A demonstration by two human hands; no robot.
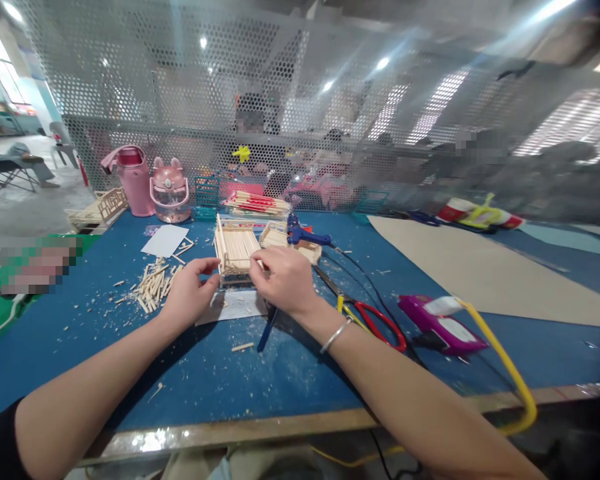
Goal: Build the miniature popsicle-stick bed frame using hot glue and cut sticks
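A small model of pale wooden sticks stands on the blue table, its slatted surface between my hands. My left hand is at its left front corner, thumb and index finger apart with a gap between them. My right hand, with a silver bangle at the wrist, is curled at the right front corner; its fingertips are pinched and what they hold is too small to name. A dark blue tool lies below my right hand. White paper lies in front of the model.
Loose short sticks and a white card lie left. A blue glue gun, red-handled scissors and a purple device are right. Pink bottle, clear jug and stick bundle stand before the perforated screen.
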